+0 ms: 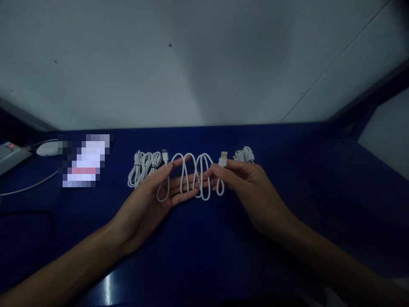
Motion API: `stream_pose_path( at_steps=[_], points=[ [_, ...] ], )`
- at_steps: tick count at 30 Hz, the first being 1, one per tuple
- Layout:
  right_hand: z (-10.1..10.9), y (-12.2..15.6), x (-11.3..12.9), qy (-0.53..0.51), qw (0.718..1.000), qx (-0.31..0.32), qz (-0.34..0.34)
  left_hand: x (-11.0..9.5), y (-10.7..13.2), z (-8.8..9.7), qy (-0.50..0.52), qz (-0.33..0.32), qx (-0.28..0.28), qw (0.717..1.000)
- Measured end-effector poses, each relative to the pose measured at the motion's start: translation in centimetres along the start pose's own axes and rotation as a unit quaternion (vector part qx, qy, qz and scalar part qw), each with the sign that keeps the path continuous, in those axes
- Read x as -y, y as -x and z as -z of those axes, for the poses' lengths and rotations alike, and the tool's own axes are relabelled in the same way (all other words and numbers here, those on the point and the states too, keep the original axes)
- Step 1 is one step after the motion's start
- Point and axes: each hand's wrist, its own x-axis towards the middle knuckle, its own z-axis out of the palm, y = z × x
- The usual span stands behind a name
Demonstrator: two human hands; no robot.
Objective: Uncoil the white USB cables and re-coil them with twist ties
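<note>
A white USB cable (pixel 205 197) hangs in loose loops between my two hands, above the blue table. Thumb and index finger of my left hand (pixel 153 187) pinch it just below its small plug, which points up; the other fingers stretch out under the loops. My right hand (pixel 247 179) grips the other end, with the flat USB-A plug standing up above the thumb. Behind my left hand lie bundled white cables (pixel 138 170) bound with dark ties. Another bundle of white cables (pixel 245 154), partly hidden, lies behind my right hand.
The blue table (pixel 204 256) meets a grey wall (pixel 159 85) at the back. On the left lie a pixelated bright object (pixel 84 160), a white mouse-like device (pixel 47 148) and a pale box (pixel 12 155) with a red light. A white cord (pixel 35 187) runs across the left side.
</note>
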Motion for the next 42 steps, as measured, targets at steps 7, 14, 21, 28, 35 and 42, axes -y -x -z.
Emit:
stream_pose_path(
  at_steps=[7,14,21,28,35,42],
  points=[
    [-0.1,-0.1,0.0,0.000,1.000,0.000,-0.005,0.0,-0.1,0.0,0.001,-0.002,0.004,1.000],
    [-0.1,0.0,0.1,-0.003,1.000,-0.004,0.005,0.0,0.0,0.1,0.000,-0.004,0.001,1.000],
    [0.0,0.0,-0.3,-0.004,1.000,-0.014,-0.003,0.0,-0.1,-0.1,0.006,-0.011,-0.008,1.000],
    [0.1,-0.2,-0.6,-0.001,1.000,-0.025,0.005,0.0,0.0,-0.2,0.002,-0.021,-0.031,0.999],
    [0.3,-0.5,-1.3,-0.062,0.997,-0.029,-0.028,0.1,-0.1,-0.2,0.012,-0.029,-0.044,0.999],
    [0.2,-0.6,-1.3,-0.102,0.992,-0.037,-0.063,-0.1,-0.1,-0.4,0.010,-0.019,-0.048,0.999]
  ],
)
